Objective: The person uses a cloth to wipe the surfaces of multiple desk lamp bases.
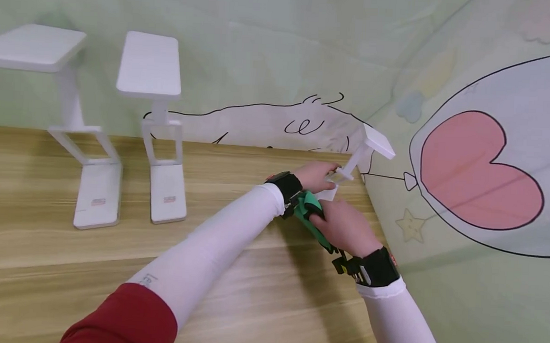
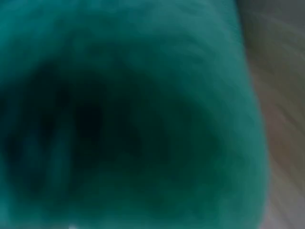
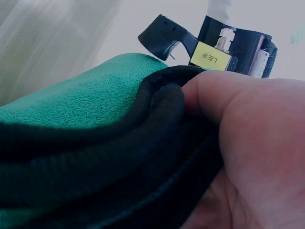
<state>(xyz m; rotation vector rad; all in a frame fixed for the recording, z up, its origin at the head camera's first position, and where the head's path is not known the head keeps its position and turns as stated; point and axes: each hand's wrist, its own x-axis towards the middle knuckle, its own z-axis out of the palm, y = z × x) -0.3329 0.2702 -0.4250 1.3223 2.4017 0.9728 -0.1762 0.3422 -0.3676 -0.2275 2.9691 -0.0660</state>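
Note:
Near the wooden table's back right corner, a white folding desk lamp [image 1: 377, 141] stands with its base partly hidden by hands and cloth. My left hand [image 1: 316, 176] holds the lower part of this lamp, fingers curled at its hinged frame. My right hand [image 1: 346, 227] grips a green cloth [image 1: 307, 203] with black edging, bunched against the lamp's base. In the right wrist view the thumb [image 3: 257, 109] pinches the folded black edge of the cloth [image 3: 95, 93]. Blurred green cloth [image 2: 143, 181] fills most of the left wrist view, hiding the left fingers there.
Two more white desk lamps stand unfolded at the left, one lamp [image 1: 98, 194] beside another lamp [image 1: 169, 192]. A pale green printed wall covering [image 1: 261, 53] rises behind the wooden table [image 1: 232, 302] and along its right side.

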